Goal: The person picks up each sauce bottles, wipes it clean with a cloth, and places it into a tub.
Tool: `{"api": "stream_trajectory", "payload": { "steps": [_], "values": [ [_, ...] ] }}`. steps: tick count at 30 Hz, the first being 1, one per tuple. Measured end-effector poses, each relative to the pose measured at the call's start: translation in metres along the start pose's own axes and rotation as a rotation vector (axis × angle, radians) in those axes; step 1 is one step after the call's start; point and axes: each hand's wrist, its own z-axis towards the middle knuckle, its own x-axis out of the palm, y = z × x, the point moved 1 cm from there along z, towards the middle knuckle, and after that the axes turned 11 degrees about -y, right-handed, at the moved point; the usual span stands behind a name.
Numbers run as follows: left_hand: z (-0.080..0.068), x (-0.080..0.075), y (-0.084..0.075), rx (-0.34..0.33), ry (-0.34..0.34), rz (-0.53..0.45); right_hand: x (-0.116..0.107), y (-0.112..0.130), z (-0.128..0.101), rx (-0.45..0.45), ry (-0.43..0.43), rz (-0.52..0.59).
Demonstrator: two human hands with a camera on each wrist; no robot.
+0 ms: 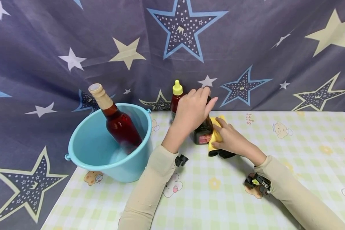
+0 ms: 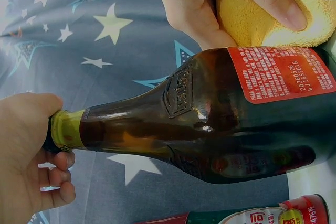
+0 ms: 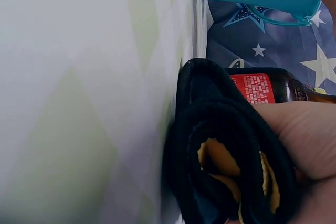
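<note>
Blue bucket (image 1: 103, 150) at left edge of worktop (image 1: 276, 191), a red-liquid bottle (image 1: 118, 123) leaning inside it. Yellow-capped sauce bottle (image 1: 176, 95) stands at the back. Left hand (image 1: 191, 111) has its grip closed round the neck top of a dark brown bottle (image 2: 210, 114), upright on the worktop. Right hand (image 1: 228, 139) grips a folded yellow-and-black cloth (image 1: 215, 137), pressed against the bottle's side, just right of it.
</note>
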Motion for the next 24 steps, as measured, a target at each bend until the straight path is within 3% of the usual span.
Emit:
{"api": "stream_trajectory", "payload": {
  "steps": [24],
  "values": [
    [0.0,0.0002,0.0013,0.003,-0.002,-0.03,-0.0015,0.0011,-0.0009,0.008,0.008,0.004]
  ]
}}
